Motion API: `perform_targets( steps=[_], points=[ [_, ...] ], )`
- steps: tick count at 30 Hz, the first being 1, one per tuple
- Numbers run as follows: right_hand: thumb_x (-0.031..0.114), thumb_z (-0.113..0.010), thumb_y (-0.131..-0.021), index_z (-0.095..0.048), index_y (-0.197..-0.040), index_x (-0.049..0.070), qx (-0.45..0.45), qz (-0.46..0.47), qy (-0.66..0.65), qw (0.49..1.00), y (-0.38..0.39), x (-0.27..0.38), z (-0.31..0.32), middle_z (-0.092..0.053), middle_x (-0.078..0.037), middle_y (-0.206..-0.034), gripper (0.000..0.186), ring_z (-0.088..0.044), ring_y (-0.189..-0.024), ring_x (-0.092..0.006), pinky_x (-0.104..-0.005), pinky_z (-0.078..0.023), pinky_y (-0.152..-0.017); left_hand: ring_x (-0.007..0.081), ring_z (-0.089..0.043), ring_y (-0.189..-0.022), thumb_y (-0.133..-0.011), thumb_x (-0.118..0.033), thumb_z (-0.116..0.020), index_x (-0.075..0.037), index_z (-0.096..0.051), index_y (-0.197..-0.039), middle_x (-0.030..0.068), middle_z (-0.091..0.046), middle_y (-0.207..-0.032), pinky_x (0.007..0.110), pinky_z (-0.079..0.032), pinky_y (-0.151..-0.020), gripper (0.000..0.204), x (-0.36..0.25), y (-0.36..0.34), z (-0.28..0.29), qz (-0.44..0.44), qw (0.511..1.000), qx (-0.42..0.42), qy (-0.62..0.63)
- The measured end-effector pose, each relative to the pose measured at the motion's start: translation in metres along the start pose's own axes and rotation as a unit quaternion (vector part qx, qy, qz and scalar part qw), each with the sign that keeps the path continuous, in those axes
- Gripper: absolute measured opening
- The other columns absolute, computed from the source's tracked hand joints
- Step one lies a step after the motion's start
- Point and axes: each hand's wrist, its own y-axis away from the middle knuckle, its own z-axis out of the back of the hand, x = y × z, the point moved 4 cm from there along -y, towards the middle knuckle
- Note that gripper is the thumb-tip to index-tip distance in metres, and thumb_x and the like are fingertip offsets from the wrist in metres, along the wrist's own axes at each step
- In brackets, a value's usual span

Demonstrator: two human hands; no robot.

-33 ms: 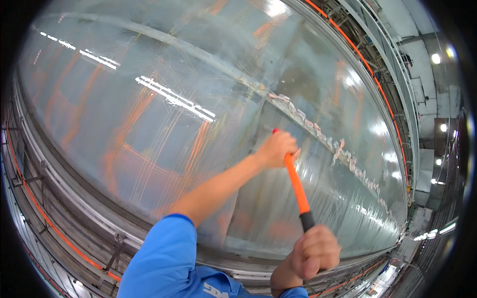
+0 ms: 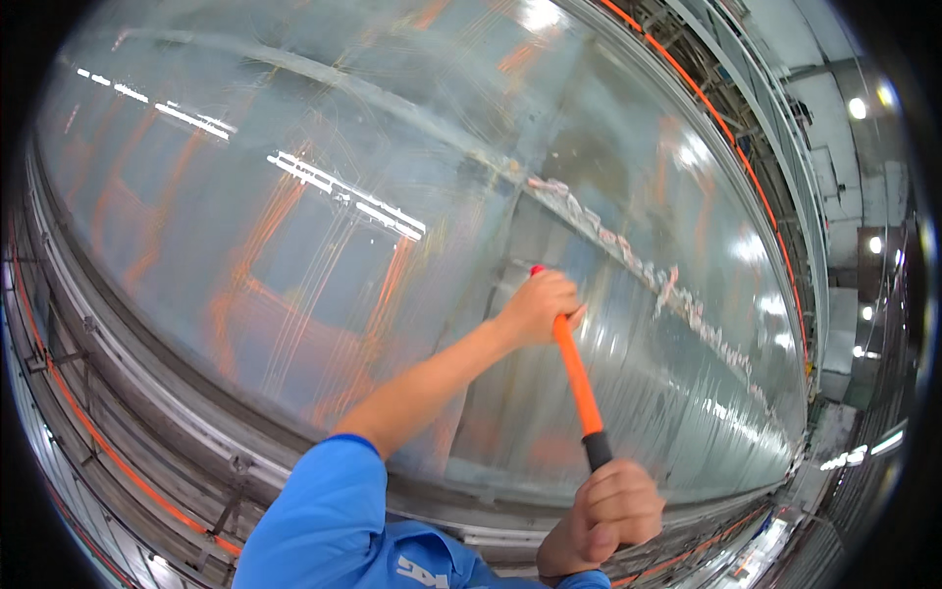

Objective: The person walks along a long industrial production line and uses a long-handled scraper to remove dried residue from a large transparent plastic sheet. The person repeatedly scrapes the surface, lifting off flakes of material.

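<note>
Both my hands grip a long-handled tool, with an orange shaft and a black grip at its near end. My left hand is closed around the upper part of the shaft, and a red tip shows just beyond it. Lower down, my right hand wraps round the black grip. The tool slants from the upper left toward me. Its working end is hard to make out against the shiny surface. Beneath it spreads a large glossy grey sheet with wet-looking streaks.
A pale seam crosses the sheet diagonally, with whitish-pink crumbly residue along its right part. Metal rails and an orange line border the near left. Another orange line runs along a frame at the far right.
Both hands and the tool have shifted slightly to the left. My left hand has also come a little nearer to me. The grip on the tool stays the same.
</note>
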Motion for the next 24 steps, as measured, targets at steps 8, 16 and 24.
perform_targets(
  steps=[8,16,24],
  points=[
    [0.002,-0.071,-0.080,-0.058,-0.061,0.005,0.109,-0.125,-0.032,0.986,0.141,0.199,0.005,-0.062,-0.008,-0.064,0.023,-0.061,-0.054,-0.0257,-0.0401,-0.055,-0.061,0.0289,-0.057,-0.073,-0.082,-0.009,-0.083,-0.005,-0.052,-0.063,0.0072,-0.054,-0.069,0.042,-0.049,-0.070,0.036,-0.208,0.168,0.006,0.050,0.999,0.000,0.016],
    [0.001,-0.071,-0.081,-0.058,-0.063,0.006,0.104,-0.172,-0.036,0.979,0.267,0.290,0.001,-0.061,-0.008,-0.064,0.023,-0.060,-0.055,-0.0262,-0.0408,-0.054,-0.060,0.0294,-0.057,-0.069,-0.082,-0.004,-0.081,-0.007,-0.053,-0.063,0.0073,-0.054,-0.068,0.041,-0.048,-0.069,0.034,-0.293,0.298,0.000,0.051,0.996,0.065,0.023],
    [-0.001,-0.072,-0.082,-0.058,-0.064,0.007,0.163,-0.089,-0.087,0.979,0.294,0.290,-0.043,-0.059,-0.005,-0.062,0.024,-0.058,-0.052,-0.0217,-0.0374,-0.055,-0.056,0.0314,-0.058,-0.065,-0.078,0.005,-0.077,-0.006,-0.051,-0.062,0.0087,-0.056,-0.068,0.041,-0.050,-0.067,0.032,-0.296,0.325,0.044,0.048,0.998,0.039,-0.009]
  ],
)
